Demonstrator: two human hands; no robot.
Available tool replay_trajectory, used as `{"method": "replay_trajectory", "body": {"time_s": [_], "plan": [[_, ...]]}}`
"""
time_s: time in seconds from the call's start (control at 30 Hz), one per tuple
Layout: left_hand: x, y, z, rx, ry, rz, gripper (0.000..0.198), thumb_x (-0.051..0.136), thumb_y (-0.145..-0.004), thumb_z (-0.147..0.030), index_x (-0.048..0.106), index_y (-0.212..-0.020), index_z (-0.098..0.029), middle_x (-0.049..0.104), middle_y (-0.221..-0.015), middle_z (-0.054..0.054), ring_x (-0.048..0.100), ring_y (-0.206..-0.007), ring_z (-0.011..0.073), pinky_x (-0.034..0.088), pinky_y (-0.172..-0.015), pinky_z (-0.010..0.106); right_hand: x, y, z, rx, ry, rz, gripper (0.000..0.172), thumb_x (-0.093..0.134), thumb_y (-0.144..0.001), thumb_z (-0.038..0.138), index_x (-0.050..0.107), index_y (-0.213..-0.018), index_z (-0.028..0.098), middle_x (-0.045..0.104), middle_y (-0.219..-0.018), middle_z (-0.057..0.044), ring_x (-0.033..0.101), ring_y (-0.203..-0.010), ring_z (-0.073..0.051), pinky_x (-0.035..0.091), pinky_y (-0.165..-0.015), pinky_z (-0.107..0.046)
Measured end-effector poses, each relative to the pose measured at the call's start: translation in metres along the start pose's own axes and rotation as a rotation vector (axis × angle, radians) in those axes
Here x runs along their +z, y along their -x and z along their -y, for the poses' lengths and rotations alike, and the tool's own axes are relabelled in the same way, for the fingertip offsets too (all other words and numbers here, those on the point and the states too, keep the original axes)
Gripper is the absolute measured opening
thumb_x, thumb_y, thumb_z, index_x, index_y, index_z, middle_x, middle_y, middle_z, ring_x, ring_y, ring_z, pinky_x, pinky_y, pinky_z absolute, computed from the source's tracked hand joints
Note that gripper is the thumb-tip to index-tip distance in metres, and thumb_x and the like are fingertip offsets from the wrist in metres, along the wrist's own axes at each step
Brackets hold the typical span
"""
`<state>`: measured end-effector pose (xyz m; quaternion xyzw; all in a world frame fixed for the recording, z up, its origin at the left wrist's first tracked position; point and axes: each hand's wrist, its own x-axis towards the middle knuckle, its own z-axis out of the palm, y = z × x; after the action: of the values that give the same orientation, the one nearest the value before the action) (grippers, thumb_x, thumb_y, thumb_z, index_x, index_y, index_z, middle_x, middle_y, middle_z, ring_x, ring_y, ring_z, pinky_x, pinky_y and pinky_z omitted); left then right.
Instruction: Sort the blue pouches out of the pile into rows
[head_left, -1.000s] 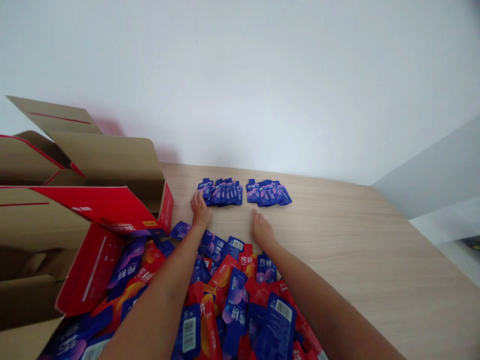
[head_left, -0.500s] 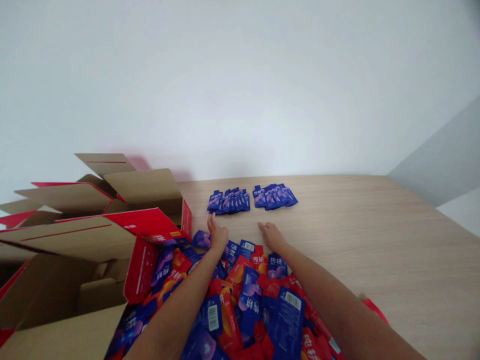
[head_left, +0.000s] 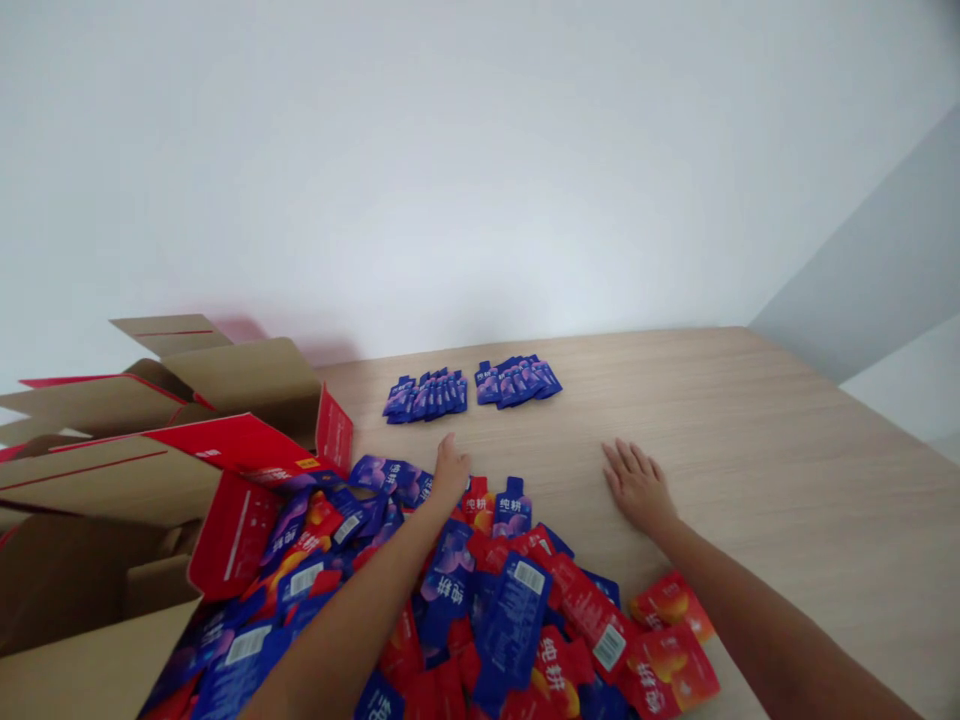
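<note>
A heap of blue and red pouches [head_left: 480,600] spreads over the near part of the wooden table [head_left: 750,440]. My left hand [head_left: 450,468] lies at the heap's far edge, fingers bent down onto the pouches; whether it grips one is hidden. My right hand [head_left: 637,485] rests flat on bare wood to the right of the heap, fingers spread, holding nothing. Two neat rows of blue pouches lie further back: the left row [head_left: 426,396] and the right row [head_left: 516,380].
Open cardboard boxes with red printed flaps [head_left: 225,440] stand at the left, pouches spilling out of the nearest one. A white wall rises behind the table. Loose red pouches [head_left: 671,640] lie at the heap's right edge. The table's right edge runs diagonally at far right.
Both hands drew back from the two blue rows. My right hand slid to the right onto bare wood and spread flat. The left hand moved back to the heap's edge. The view shifted.
</note>
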<state>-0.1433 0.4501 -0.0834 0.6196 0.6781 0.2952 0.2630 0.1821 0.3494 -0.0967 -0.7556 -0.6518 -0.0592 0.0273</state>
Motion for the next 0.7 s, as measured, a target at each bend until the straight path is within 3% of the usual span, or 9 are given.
{"method": "replay_trajectory", "body": {"time_s": [0.17, 0.33, 0.47, 0.7], "plan": [[0.036, -0.043, -0.041, -0.007, -0.033, -0.022, 0.050, 0.047, -0.079, -0.016, 0.048, -0.128, -0.013, 0.056, -0.130, 0.015, 0.047, -0.127, 0.0247, 0.036, -0.107, 0.040, 0.000, -0.001, -0.001, -0.029, -0.034, -0.015, 0.049, 0.029, -0.095, 0.032, 0.040, -0.141, 0.020, 0.040, -0.147, -0.009, 0.030, -0.136, -0.025, 0.021, -0.110, -0.044], [0.054, -0.094, -0.074, -0.060, -0.097, -0.052, 0.039, 0.046, -0.083, -0.020, 0.056, -0.119, -0.010, 0.060, -0.124, 0.017, 0.050, -0.124, 0.0254, 0.034, -0.106, 0.038, -0.002, -0.002, -0.005, -0.033, -0.057, 0.035, 0.048, 0.030, -0.095, 0.031, 0.041, -0.140, 0.019, 0.038, -0.148, -0.009, 0.029, -0.137, -0.026, 0.020, -0.110, -0.046], [0.066, -0.121, -0.090, -0.161, -0.171, -0.064, 0.037, 0.052, -0.081, -0.023, 0.057, -0.115, -0.010, 0.061, -0.121, 0.019, 0.050, -0.123, 0.0286, 0.036, -0.103, 0.039, 0.000, -0.003, -0.005, -0.037, -0.099, 0.057, 0.050, 0.031, -0.094, 0.032, 0.039, -0.142, 0.018, 0.036, -0.149, -0.011, 0.028, -0.138, -0.029, 0.017, -0.110, -0.048], [0.088, -0.131, -0.112, -0.284, -0.255, -0.082, 0.080, 0.074, -0.061, -0.048, 0.046, -0.126, -0.011, 0.048, -0.134, 0.027, 0.039, -0.130, 0.0402, 0.034, -0.100, 0.052, 0.003, -0.005, -0.005, -0.022, -0.158, 0.102, 0.052, 0.031, -0.093, 0.032, 0.038, -0.143, 0.019, 0.032, -0.151, -0.011, 0.025, -0.139, -0.030, 0.016, -0.111, -0.051]]}}
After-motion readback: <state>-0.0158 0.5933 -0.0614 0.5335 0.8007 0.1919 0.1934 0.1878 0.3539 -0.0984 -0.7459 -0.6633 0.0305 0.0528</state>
